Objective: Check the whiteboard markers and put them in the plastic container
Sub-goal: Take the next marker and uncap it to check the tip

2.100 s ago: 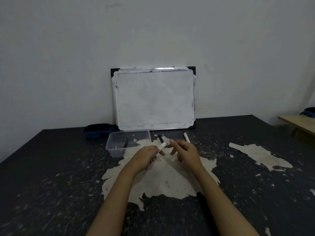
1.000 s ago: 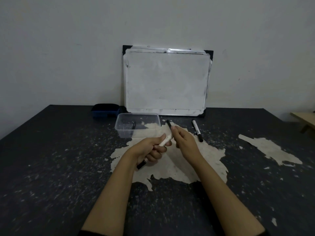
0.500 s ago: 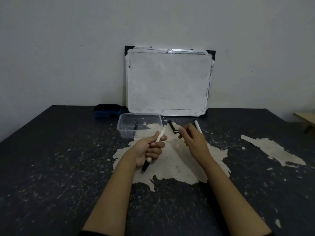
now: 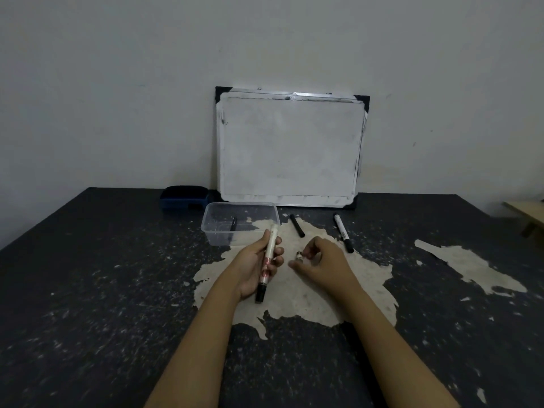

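My left hand [image 4: 255, 267] grips a white whiteboard marker [image 4: 269, 254] with a black lower end, its upper end pointing at the clear plastic container [image 4: 210, 231]. My right hand [image 4: 322, 265] hovers just right of it, thumb and forefinger pinching a small dark piece [image 4: 299, 255] that looks like a cap. One dark marker [image 4: 233, 224] lies inside the container. A black marker [image 4: 296, 225] and a white-and-black marker [image 4: 343, 232] lie on the table behind my hands.
A whiteboard [image 4: 290, 148] leans on the wall at the table's [image 4: 88, 290] back edge. A blue eraser [image 4: 184, 197] sits left of it, behind the container. A wooden bench corner [image 4: 527, 213] shows at far right.
The marker in my left hand has turned more upright. My right hand pulled away from its tip with the small piece and dropped lower, closer to me.
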Motion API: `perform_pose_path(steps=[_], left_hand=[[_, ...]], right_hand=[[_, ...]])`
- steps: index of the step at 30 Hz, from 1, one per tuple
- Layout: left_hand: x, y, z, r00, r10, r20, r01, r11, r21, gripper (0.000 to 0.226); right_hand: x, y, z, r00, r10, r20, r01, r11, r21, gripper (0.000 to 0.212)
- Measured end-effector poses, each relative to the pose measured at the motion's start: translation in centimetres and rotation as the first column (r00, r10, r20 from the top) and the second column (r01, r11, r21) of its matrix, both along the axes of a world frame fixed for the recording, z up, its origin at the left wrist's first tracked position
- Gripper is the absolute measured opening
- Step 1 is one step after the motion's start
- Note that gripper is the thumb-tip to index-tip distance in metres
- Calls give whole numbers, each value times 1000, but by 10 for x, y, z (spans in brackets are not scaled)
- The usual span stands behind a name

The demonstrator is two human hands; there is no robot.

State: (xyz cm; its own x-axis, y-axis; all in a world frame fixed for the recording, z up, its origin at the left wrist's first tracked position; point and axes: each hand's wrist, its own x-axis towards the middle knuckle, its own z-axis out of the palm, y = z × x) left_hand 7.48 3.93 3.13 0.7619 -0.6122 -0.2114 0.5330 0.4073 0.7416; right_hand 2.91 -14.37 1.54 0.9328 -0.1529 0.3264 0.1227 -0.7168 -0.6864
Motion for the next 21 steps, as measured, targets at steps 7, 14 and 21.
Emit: perform_pose_path(steps=[7, 14, 21], left_hand=[[-2, -1, 2, 998, 54, -43, -55, 998, -22, 33], [-5, -3, 11, 976, 218, -13, -218, 969, -114, 32], [-7, -1, 18, 967, 241, -82, -254, 924, -286, 25]], right_hand=[[-3, -2, 6, 999, 7, 44, -9, 999, 37, 20], [-5, 10, 20, 977, 133, 169, -150, 984, 91, 10], [-10, 27, 33, 948, 206, 240, -293, 861, 416, 40]])
